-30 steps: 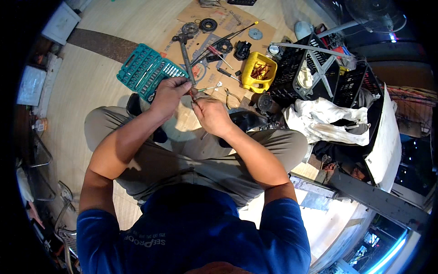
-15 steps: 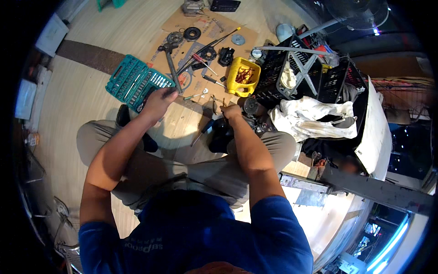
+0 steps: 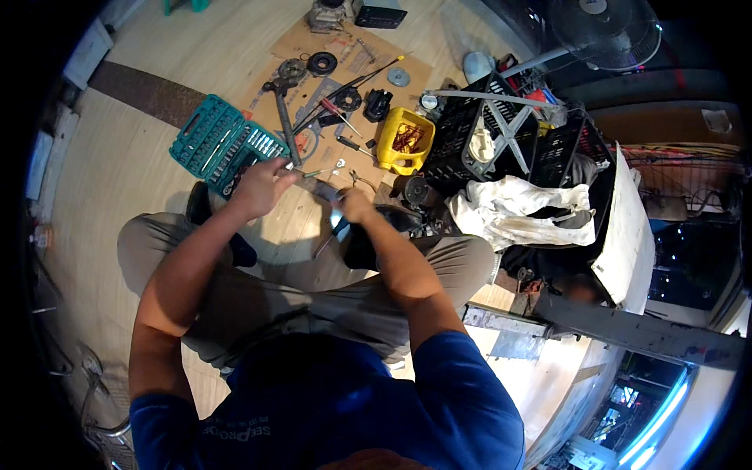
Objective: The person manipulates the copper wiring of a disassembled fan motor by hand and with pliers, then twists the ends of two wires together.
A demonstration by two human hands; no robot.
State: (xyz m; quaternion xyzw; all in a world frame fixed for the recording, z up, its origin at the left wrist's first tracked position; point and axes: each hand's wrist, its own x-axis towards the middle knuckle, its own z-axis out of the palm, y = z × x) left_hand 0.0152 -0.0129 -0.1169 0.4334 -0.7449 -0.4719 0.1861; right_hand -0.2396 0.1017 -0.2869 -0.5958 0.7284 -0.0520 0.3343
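Person is sitting on the wooden floor [image 3: 117, 149] with legs out, both arms reaching forward over a sheet of cardboard [image 3: 313, 47] that's covered in parts. The left hand [image 3: 262, 186] has its fingers curled together around one end of a small grey metal piece [image 3: 317, 188], right by the near edge of the open teal socket set case [image 3: 223, 145], which sits just past and to the left of those fingers. The right hand [image 3: 352, 205] is closed too, pinched on the other end of that same metal piece, though it's too small to tell exactly what it is. A long metal bar tool [image 3: 286, 121] lies just beyond the left fingers, running away toward a couple of round black discs [image 3: 321, 63]. Past the right fingers there's a yellow plastic tub [image 3: 403, 139] with reddish bits inside, and next to that a black plastic crate [image 3: 501, 133]. Further right of the right fingers, a crumpled white rag [image 3: 521, 211] is draped over a pile of stuff. A standing fan [image 3: 603, 27] sits well beyond all of it.
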